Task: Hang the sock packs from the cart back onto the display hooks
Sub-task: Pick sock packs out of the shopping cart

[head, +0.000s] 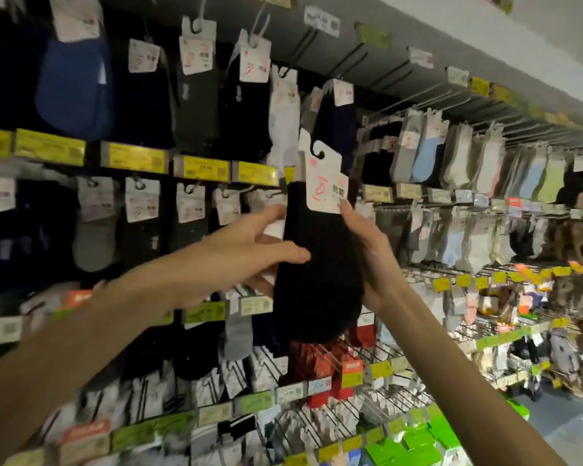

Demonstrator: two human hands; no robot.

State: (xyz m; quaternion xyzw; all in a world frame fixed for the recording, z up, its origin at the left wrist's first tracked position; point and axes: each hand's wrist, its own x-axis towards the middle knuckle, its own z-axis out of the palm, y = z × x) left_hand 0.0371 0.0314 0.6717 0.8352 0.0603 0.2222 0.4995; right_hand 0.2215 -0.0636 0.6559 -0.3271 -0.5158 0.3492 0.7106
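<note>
Holding soft black sock pack point(320, 280).

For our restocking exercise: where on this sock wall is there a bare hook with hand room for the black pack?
Free: the bare hooks in the top row, right of the navy pack, above the grey and blue packs. Crowded: the rows left and below.

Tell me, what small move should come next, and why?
Probably lift the black sock pack with white card header toward a bare metal hook above: left hand and right hand both grip it, and its hanger cutout sits on no hook yet.
</note>
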